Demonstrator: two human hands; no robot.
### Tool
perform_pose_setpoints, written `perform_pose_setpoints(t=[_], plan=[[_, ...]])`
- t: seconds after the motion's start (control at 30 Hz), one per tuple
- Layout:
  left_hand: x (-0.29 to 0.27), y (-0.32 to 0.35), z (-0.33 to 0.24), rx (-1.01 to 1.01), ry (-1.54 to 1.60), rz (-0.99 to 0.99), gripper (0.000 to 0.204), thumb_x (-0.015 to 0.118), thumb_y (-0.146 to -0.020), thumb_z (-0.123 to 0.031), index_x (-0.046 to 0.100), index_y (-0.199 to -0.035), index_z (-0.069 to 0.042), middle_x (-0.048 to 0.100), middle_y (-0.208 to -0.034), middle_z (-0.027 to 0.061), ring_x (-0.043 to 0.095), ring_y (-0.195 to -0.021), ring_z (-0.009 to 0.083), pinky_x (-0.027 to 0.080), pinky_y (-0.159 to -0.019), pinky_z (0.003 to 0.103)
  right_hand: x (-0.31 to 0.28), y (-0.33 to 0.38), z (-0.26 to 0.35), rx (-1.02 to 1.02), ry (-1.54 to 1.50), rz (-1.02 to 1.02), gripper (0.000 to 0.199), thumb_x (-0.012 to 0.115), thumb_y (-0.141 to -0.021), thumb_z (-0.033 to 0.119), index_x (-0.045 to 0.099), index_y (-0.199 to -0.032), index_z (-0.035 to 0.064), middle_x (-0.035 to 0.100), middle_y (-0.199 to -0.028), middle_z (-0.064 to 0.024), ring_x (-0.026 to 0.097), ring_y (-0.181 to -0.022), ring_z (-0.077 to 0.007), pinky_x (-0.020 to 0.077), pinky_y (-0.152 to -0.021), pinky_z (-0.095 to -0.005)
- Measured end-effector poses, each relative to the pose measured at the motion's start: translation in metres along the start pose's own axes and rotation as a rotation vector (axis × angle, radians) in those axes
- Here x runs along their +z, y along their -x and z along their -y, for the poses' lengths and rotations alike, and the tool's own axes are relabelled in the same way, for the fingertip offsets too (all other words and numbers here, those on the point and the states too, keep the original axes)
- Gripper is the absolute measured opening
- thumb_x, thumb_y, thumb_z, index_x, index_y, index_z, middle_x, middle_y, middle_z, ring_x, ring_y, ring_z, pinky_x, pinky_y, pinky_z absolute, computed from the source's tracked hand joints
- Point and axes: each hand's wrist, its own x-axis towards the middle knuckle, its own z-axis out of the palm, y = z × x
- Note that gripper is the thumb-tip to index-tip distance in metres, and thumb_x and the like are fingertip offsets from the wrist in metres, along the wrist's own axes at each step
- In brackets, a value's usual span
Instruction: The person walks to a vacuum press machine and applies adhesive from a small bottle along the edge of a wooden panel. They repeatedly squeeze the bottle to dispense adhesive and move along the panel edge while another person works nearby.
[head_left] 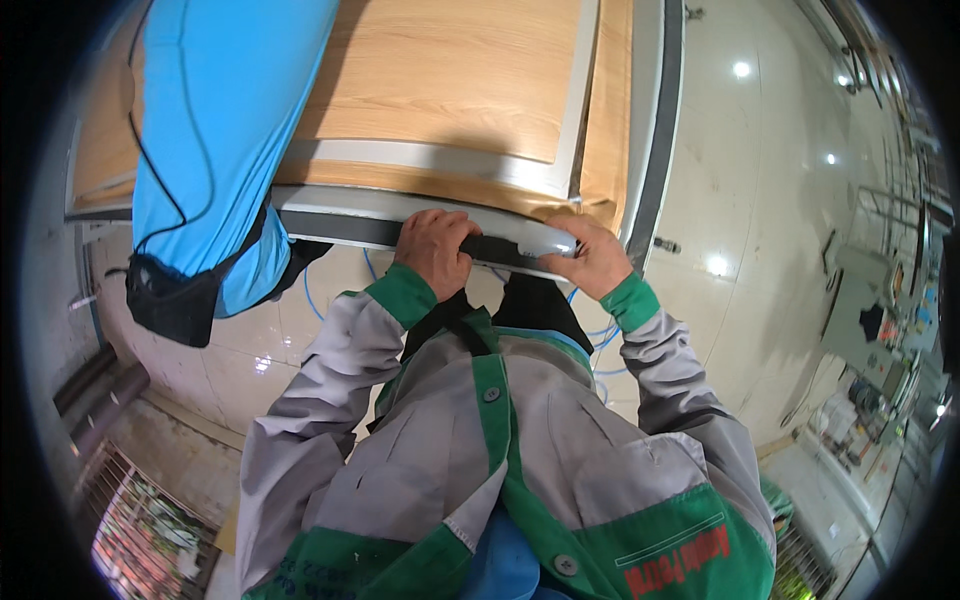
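Note:
My left hand (435, 248) rests on the near edge of a bench, its fingers curled over the black strip (340, 226) that runs along there. A little to the right, my right hand (592, 258) has its thumb and fingers closed on a smooth, pale, rounded object (543, 239) lying against the same edge; its exact kind is unclear. Beyond both hands lies a wood-grain panel (450, 80) with a pale border strip (430, 155). Brown sheeting (606, 120) shows along its right side.
Bright blue cloth (225, 110) with a black cord and black lower part (170, 300) hangs over the bench's left side. Blue tubing (312, 295) trails across the tiled floor (730, 200) below. A cluttered worktop (860, 420) stands far right; dark pipes (105, 400) lie at the left.

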Motion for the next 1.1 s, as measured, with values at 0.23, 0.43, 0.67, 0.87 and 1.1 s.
perform_pose_setpoints(t=[0.23,0.43,0.67,0.87,1.1], plan=[[0.014,0.014,-0.024,-0.151,-0.015,-0.187,0.035,0.062,-0.076,-0.012,0.07,-0.11,-0.011,0.064,-0.132,0.0151,0.055,-0.128,0.0354,0.035,-0.116,0.056,-0.019,-0.034,0.006,-0.169,0.273,0.172,0.053,0.083,-0.078,0.03,0.069,-0.125,0.0079,0.068,-0.112,-0.0187,0.068,-0.103,-0.0366,0.055,-0.089,-0.0432],[0.036,0.016,-0.04,-0.267,0.043,-0.338,0.035,0.063,-0.075,-0.006,0.068,-0.109,-0.008,0.061,-0.135,0.0192,0.051,-0.135,0.0391,0.029,-0.121,0.061,-0.028,-0.05,0.005,-0.264,0.329,0.263,0.052,0.083,-0.079,0.033,0.07,-0.123,0.0088,0.068,-0.111,-0.018,0.069,-0.104,-0.0364,0.0551,-0.091,-0.0441],[0.046,0.019,-0.041,-0.289,0.068,-0.396,0.034,0.063,-0.075,-0.002,0.067,-0.109,-0.006,0.059,-0.137,0.0196,0.047,-0.139,0.0406,0.03,-0.122,0.061,-0.027,-0.064,0.011,-0.264,0.285,0.349,0.046,0.084,-0.079,0.029,0.072,-0.119,0.0113,0.069,-0.107,-0.0171,0.069,-0.099,-0.0361,0.0552,-0.088,-0.0425],[0.052,0.019,-0.035,-0.258,0.085,-0.43,0.034,0.062,-0.074,-0.002,0.067,-0.108,-0.006,0.059,-0.136,0.0187,0.046,-0.14,0.0392,0.029,-0.124,0.058,-0.025,-0.079,0.015,-0.301,0.236,0.415,0.039,0.082,-0.078,0.03,0.074,-0.111,0.0101,0.071,-0.1,-0.0175,0.067,-0.099,-0.0363,0.0533,-0.087,-0.0437],[0.057,0.018,-0.03,-0.221,0.071,-0.475,0.042,0.06,-0.073,-0.002,0.065,-0.115,-0.006,0.057,-0.138,0.0204,0.046,-0.139,0.0412,0.029,-0.124,0.057,-0.023,-0.084,0.037,-0.55,0.493,0.331,0.04,0.082,-0.077,0.031,0.075,-0.11,0.0098,0.067,-0.097,-0.0173,0.068,-0.09,-0.0342,0.0542,-0.081,-0.0417]])
